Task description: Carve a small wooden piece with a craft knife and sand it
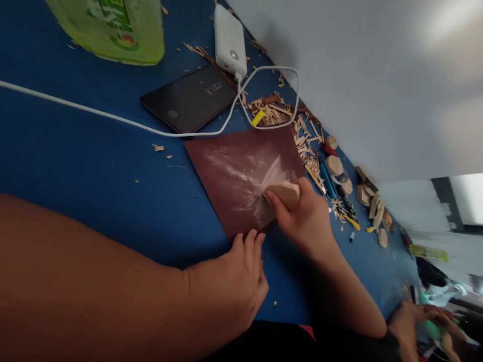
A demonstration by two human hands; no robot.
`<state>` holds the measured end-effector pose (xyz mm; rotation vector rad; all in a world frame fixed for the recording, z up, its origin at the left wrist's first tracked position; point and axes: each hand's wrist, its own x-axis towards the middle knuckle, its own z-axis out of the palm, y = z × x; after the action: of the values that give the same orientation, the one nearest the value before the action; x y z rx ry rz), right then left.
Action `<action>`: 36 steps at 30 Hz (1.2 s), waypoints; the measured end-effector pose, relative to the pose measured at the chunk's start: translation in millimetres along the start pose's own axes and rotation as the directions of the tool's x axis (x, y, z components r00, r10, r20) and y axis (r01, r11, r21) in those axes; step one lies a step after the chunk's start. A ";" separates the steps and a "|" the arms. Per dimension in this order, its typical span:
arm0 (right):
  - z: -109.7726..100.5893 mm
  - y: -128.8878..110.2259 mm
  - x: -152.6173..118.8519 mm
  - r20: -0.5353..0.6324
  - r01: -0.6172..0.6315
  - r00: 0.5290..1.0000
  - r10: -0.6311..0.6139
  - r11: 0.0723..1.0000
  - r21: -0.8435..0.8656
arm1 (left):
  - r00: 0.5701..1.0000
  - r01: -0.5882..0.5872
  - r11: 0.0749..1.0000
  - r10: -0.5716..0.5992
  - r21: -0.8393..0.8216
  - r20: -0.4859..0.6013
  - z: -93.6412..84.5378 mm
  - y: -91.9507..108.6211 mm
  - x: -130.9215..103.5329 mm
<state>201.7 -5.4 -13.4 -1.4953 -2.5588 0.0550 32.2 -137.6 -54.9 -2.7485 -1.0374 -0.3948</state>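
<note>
A reddish-brown sheet of sandpaper point(215, 161), streaked with pale wood dust, lies on the blue table point(113, 166). My right hand point(311, 218) is closed round a small pale wooden block point(286, 193), whose tip touches the dusty part of the sheet. At the sheet's near edge, my left hand point(239, 281) has its fingers curled and close together, the fingertips pressing on the paper and holding it down. The thumb side of that hand is partly hidden.
Beyond the sheet lie a dark phone point(188, 100), a white power bank point(230, 40) with a white cable point(124, 121), and a green pouch point(124, 35). Wood shavings point(311, 136), tools point(328, 176) and wooden pieces point(373, 201) line the wall. Another person's hands point(426, 314) show at lower right.
</note>
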 end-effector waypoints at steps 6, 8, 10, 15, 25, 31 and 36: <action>6.6 -1.7 0.6 -0.045 0.084 0.996 -0.080 0.992 0.091 | 1.000 -0.004 0.998 0.003 -0.055 -0.011 -1.6 -1.5 -2.3; -4.5 -3.0 -4.8 0.001 0.085 0.996 -0.085 0.994 0.073 | 1.000 0.010 0.998 -0.011 -0.062 -0.015 -0.6 0.3 -2.9; -17.2 -3.4 -10.9 0.120 0.117 0.985 -0.123 0.992 0.056 | 0.999 0.033 0.998 -0.033 -0.055 -0.010 0.5 2.9 -2.5; -15.5 -4.3 -12.2 0.115 0.149 0.981 -0.155 0.987 0.063 | 0.998 0.067 0.995 -0.068 -0.079 -0.014 -1.4 4.2 1.1; -15.9 -7.3 -9.1 0.132 0.177 0.972 -0.192 0.977 0.116 | 1.000 -0.018 0.998 0.018 -0.054 -0.001 -7.3 -2.3 -0.6; -21.0 -6.4 -7.6 0.160 0.182 0.969 -0.187 0.982 0.040 | 1.000 0.010 0.999 -0.009 -0.053 0.008 -5.1 -0.1 -0.5; -17.7 -6.8 -6.8 0.125 0.152 0.979 -0.161 0.985 0.080 | 1.000 -0.002 1.000 0.003 -0.028 0.023 -5.3 -0.4 0.2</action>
<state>202.1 -15.7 3.9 -1.3011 -2.7387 0.2264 31.2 -138.6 -49.8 -2.7846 -1.0419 -0.3813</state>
